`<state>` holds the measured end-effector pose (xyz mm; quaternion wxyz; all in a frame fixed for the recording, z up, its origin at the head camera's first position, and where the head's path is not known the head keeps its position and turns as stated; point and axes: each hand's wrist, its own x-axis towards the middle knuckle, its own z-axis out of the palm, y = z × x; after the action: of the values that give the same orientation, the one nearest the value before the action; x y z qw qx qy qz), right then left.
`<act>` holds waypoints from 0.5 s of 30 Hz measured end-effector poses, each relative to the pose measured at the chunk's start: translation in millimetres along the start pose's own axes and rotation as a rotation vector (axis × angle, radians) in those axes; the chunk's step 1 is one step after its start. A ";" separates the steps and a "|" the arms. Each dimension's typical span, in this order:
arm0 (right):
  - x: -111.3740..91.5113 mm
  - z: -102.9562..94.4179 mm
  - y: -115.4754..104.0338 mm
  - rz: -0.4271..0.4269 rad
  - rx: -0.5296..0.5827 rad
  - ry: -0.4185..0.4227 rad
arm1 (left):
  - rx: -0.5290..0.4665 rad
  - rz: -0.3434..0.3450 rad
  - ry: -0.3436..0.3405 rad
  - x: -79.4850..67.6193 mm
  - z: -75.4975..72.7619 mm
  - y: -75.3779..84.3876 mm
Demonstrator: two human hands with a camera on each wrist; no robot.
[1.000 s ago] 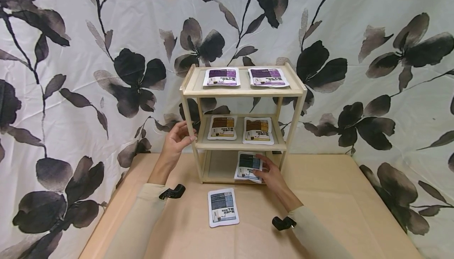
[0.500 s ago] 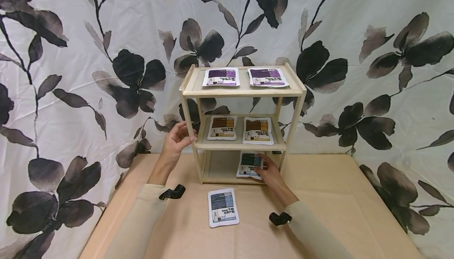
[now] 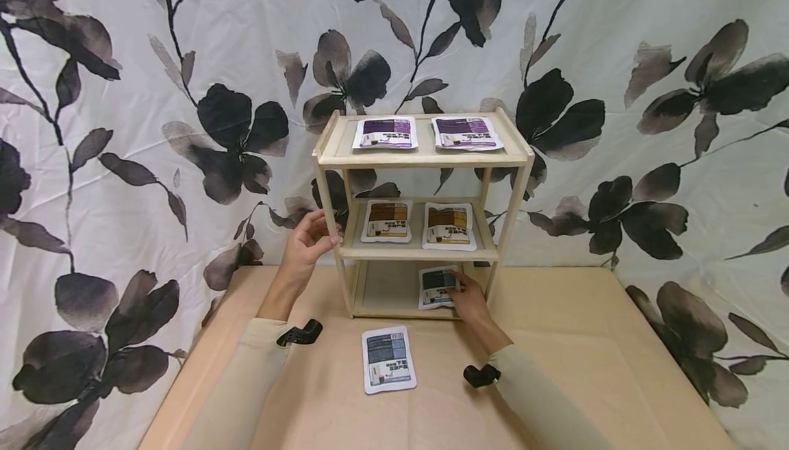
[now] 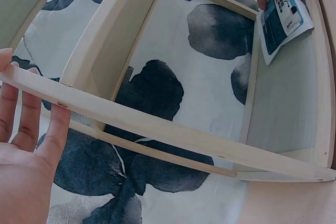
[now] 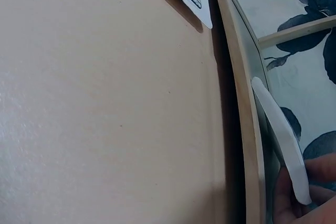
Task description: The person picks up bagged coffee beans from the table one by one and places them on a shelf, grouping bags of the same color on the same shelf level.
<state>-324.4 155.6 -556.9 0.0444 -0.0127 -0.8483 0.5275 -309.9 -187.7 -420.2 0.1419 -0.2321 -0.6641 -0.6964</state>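
Note:
My right hand [image 3: 471, 299] pinches the right edge of a white pouch with a dark teal label [image 3: 437, 287], at the right side of the wooden rack's bottom shelf. In the right wrist view the pouch [image 5: 283, 137] shows edge-on between thumb and fingers, tilted over the shelf. My left hand [image 3: 302, 244] holds the front left post of the rack [image 3: 422, 161]; the left wrist view shows fingers [image 4: 53, 129] behind the post and the thumb at its other side. A second pouch with a blue-grey label [image 3: 388, 359] lies flat on the table before the rack.
Two purple-label pouches, one left [image 3: 385, 133] and one right [image 3: 467, 133], lie on the top shelf. The middle shelf bears two brown-label pouches, left [image 3: 386, 221] and right [image 3: 448, 227]. A floral cloth [image 3: 246, 46] hangs behind the tan-covered table [image 3: 573, 340].
My right hand has shifted the teal-label pouch slightly right and farther onto the bottom shelf. The left hand keeps its hold on the post, and the pouch on the table has stayed put.

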 end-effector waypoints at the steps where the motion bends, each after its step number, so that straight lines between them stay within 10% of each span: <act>1: 0.3 0.6 0.4 0.002 -0.004 0.007 | 0.000 -0.001 0.000 0.2 0.2 0.3; 15: -9.0 3.0 -7.0 0.002 -0.056 0.056 | 0.002 -0.009 -0.005 -1.4 0.6 3.5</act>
<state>-315.5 149.2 -552.4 0.0670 -0.0295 -0.8612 0.5030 -306.9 -187.5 -417.9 0.1373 -0.2308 -0.6664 -0.6956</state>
